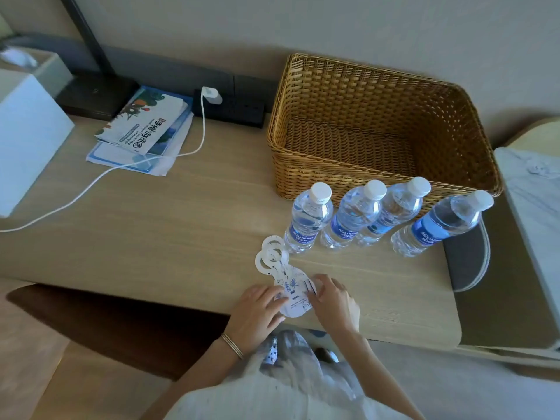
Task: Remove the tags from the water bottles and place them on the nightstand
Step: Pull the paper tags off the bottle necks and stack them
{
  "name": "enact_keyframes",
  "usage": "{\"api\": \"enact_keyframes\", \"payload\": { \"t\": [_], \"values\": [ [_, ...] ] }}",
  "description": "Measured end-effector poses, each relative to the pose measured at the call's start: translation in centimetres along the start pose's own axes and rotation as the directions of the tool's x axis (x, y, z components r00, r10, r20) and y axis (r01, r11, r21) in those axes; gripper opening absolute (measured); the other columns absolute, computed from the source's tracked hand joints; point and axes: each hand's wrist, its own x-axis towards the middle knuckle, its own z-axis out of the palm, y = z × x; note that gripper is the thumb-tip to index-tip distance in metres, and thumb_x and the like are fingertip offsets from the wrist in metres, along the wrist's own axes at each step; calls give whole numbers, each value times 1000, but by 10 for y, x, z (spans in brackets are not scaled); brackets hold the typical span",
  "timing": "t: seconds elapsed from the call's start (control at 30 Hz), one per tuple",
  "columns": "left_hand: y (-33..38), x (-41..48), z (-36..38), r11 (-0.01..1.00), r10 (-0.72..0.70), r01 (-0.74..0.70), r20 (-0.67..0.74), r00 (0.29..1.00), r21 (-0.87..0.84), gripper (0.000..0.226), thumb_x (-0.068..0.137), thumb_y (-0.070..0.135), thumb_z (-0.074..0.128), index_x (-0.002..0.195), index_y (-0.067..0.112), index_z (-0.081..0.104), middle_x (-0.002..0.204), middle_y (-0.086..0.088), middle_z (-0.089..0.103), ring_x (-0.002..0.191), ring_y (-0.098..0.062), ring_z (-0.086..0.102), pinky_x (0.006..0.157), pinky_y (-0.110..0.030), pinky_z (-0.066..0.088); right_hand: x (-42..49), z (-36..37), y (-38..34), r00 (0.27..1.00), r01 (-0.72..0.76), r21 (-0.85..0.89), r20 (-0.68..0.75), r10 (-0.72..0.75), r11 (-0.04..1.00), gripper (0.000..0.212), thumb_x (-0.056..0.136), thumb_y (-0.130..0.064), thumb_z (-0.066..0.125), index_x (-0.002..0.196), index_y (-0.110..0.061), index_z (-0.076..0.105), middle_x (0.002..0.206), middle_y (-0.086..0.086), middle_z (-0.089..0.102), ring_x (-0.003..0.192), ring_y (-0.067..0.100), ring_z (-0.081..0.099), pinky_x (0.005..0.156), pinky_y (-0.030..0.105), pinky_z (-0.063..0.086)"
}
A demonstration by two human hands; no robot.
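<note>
Several clear water bottles (309, 216) with white caps and blue labels stand in a row on the wooden nightstand (181, 225), just in front of a basket; no tags hang on their necks. A small stack of white paper tags (292, 286) with ring-shaped tops and blue print lies flat near the front edge. My left hand (257, 316) rests on the left side of the stack, fingers fairly straight. My right hand (333, 301) touches the right side of the stack with its fingertips.
An empty wicker basket (378, 95) stands at the back right. Brochures (145, 128), a white charger (210, 93) with its cable and a white box (27, 140) sit at the left. A grey chair (466, 256) and a marble-topped surface (533, 201) are on the right.
</note>
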Motion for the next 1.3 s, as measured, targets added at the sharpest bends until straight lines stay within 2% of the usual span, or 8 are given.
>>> {"api": "enact_keyframes", "payload": {
  "t": [0.13, 0.4, 0.57, 0.73, 0.93, 1.07, 1.2, 1.3],
  "values": [
    [1, 0, 2, 1000, -8, 8, -22, 1000, 23, 42, 66, 40, 75, 102, 27, 59, 112, 7, 57, 98, -14, 49, 85, -30, 43, 2, 0, 3, 998, 58, 57, 25, -59, 997, 34, 91, -32, 55, 124, -30, 54, 112, -2, 45, 112, 17, 41, 78, 29, 47],
    [-9, 1, -5, 981, -194, 195, -71, 978, 4, 48, 58, 37, 83, 98, 22, 60, 107, 3, 61, 99, -16, 47, 77, -31, 50, 7, 9, -5, 952, 264, 143, 119, -281, 954, 41, 85, -19, 62, 125, -24, 57, 124, -5, 43, 112, 16, 33, 100, 24, 34],
    [-8, 2, -8, 983, -184, 186, -99, 978, 7, 39, 64, 23, 78, 100, 21, 63, 105, 2, 59, 104, -16, 47, 87, -28, 43, 7, 14, -8, 896, 417, 103, 118, -427, 903, 49, 84, -17, 64, 131, -26, 51, 136, -13, 43, 119, 17, 33, 105, 28, 31],
    [-3, 7, -4, 987, -159, 157, -82, 984, -41, 37, 71, 22, 57, 108, 23, 57, 112, 0, 52, 108, -18, 46, 86, -36, 49, 11, 8, 0, 910, 396, 232, 32, -414, 888, 52, 78, 3, 57, 128, -15, 54, 131, -3, 54, 114, 15, 43, 98, 24, 32],
    [2, 18, 0, 995, -53, 56, -39, 998, 80, 40, 75, 27, 63, 114, 34, 57, 130, 6, 49, 114, -25, 44, 93, -39, 36, 9, 5, 19, 942, 329, 174, 3, -335, 928, 47, 74, 6, 57, 119, -8, 59, 125, 2, 57, 106, 27, 49, 91, 17, 29],
    [-7, 14, 4, 988, -43, 48, -33, 999, 149, 37, 83, 27, 53, 119, 36, 55, 133, 8, 51, 115, -25, 48, 89, -41, 39, 8, 5, 24, 946, 318, 173, -2, -323, 932, 41, 72, 5, 57, 110, -9, 64, 120, 2, 59, 101, 27, 50, 89, 13, 27],
    [-43, -2, -7, 960, -235, 245, -83, 968, 135, 41, 84, 27, 44, 122, 36, 56, 134, 6, 52, 117, -27, 47, 91, -43, 43, 7, 3, 25, 947, 317, 176, -9, -321, 932, 40, 73, 6, 56, 107, -13, 66, 117, -1, 59, 101, 22, 48, 88, 8, 23],
    [-86, -15, -26, 876, -450, 466, -139, 882, 126, 39, 89, 30, 38, 122, 30, 59, 134, 0, 53, 118, -33, 46, 95, -46, 40, 7, 2, 24, 944, 328, 170, -18, -330, 929, 39, 74, 6, 57, 106, -14, 67, 117, -1, 59, 99, 18, 46, 88, 9, 24]
  ]
}}
